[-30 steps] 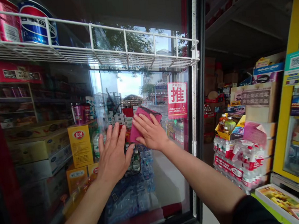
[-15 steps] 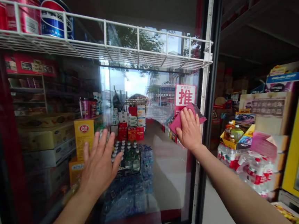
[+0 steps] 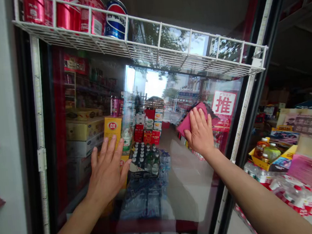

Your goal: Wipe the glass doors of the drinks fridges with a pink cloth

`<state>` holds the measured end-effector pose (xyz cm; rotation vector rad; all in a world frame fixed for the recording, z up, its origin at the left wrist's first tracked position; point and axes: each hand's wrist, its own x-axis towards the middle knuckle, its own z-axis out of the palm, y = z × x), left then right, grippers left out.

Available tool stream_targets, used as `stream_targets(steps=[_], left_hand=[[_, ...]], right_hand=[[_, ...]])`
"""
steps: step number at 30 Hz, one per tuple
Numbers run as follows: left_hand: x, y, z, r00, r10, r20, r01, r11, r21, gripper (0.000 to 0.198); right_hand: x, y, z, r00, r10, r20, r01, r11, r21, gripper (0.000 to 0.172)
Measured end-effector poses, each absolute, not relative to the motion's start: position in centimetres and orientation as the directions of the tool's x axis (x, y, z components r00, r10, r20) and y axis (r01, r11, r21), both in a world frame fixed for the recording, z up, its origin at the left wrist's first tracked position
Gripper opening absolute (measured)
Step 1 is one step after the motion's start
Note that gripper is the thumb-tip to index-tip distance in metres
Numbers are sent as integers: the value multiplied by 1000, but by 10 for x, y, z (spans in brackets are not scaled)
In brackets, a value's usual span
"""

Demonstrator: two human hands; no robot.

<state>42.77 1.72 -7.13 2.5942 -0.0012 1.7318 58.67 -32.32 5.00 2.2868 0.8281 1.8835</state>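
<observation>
Pressing pink cloth (image 3: 185, 124) to glass (image 3: 185, 202), right hand (image 3: 199, 132) now beside push sign (image 3: 225, 103).

The right hand (image 3: 200, 135) hides most of the pink cloth (image 3: 185, 124). The top edge cuts off the red cans (image 3: 66, 15) on the white wire rack (image 3: 150, 50), and the labels on the bottled drinks (image 3: 146, 165) behind the glass are too small to read.

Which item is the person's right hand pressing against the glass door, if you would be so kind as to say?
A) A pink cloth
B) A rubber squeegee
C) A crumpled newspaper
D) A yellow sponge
A: the right hand lies flat over a pink cloth on the glass door, while the left hand rests bare on the pane.
</observation>
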Motion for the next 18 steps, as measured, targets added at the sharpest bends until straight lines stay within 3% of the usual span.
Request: stream_targets(steps=[18], left_hand=[[380, 83, -92, 435, 144, 889, 113, -988, 105, 75]], right_hand=[[546, -102, 71, 17, 625, 780, 581, -641, 501, 80]])
